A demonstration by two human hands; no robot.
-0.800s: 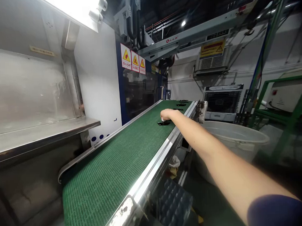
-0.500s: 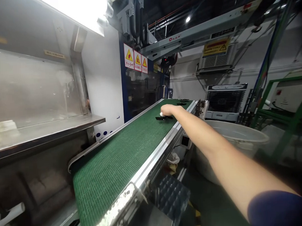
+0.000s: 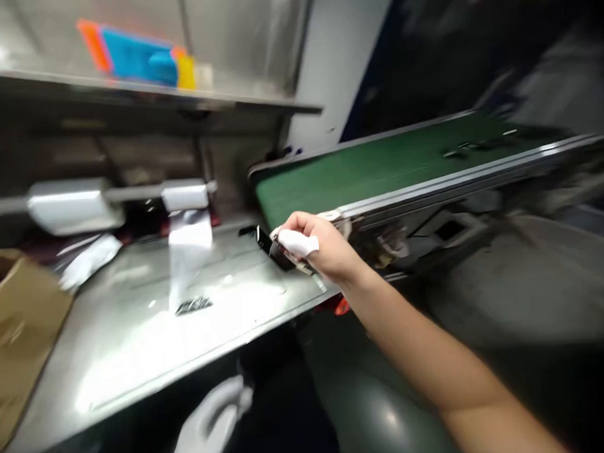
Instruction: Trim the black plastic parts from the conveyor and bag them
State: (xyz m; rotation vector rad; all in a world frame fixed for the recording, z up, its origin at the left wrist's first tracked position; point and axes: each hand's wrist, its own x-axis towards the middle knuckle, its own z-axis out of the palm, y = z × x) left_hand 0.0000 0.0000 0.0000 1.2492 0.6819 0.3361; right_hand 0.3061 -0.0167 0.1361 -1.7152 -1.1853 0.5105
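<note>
My right hand (image 3: 330, 252), with white coverings on its fingers, is closed on a black plastic part (image 3: 279, 253). It holds the part above the right end of the metal table (image 3: 131, 341), beside the lower end of the conveyor. Lower down, in front of the table edge, is my left hand (image 3: 210, 424) in a white glove. Its thumb and forefinger are curled together; blur hides anything between them. A small dark piece (image 3: 194, 304) lies on the table at the end of clear film (image 3: 183, 265) hanging from a roll.
The green conveyor belt (image 3: 350, 177) carries several black parts (image 3: 478, 145) near its far end. White film rolls (image 3: 73, 206) sit on a bar behind the table. A cardboard box (image 3: 21, 345) stands at left. Blue and orange items (image 3: 139, 56) rest on the shelf above.
My right hand has come back from the conveyor belt to the table, bringing a black plastic part. The view has swung left and down, and my left hand has come into sight.
</note>
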